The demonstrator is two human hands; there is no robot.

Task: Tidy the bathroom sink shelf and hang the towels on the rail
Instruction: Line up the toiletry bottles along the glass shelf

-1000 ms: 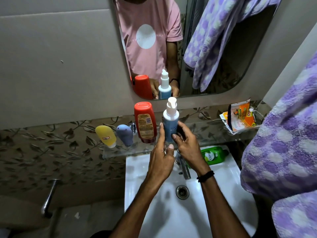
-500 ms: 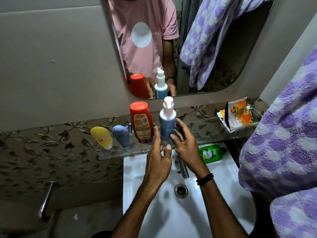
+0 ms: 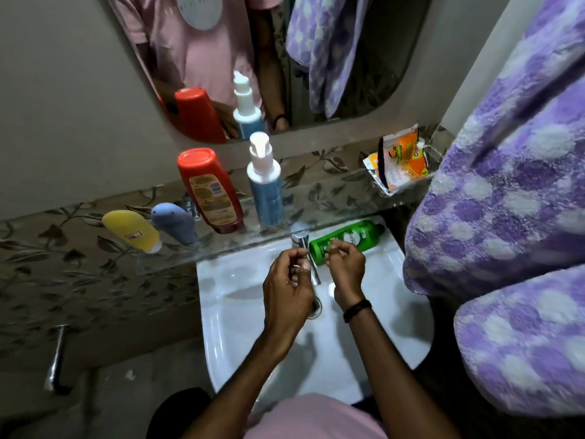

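both my hands hang loosely curled over the sink, holding nothing.

my left hand (image 3: 289, 280) and right hand (image 3: 345, 267) hover above the white sink (image 3: 228, 299), each side of the tap (image 3: 300, 237), fingers half bent and empty. on the glass shelf (image 3: 332, 198) stand the red bottle (image 3: 209, 190) on its cap, the blue pump bottle (image 3: 265, 188) upright beside it, then the small blue tube (image 3: 174, 221) and yellow tube (image 3: 131, 229) further left; what they hold i cannot tell. orange sachets (image 3: 400, 163) sit at the shelf's far right end. the green bottle (image 3: 348, 237) lies on its side on the sink ledge, partly hidden behind my right hand. the purple spotted towel (image 3: 512, 198) fills the right, cut off by the edge; its rail is out of sight.
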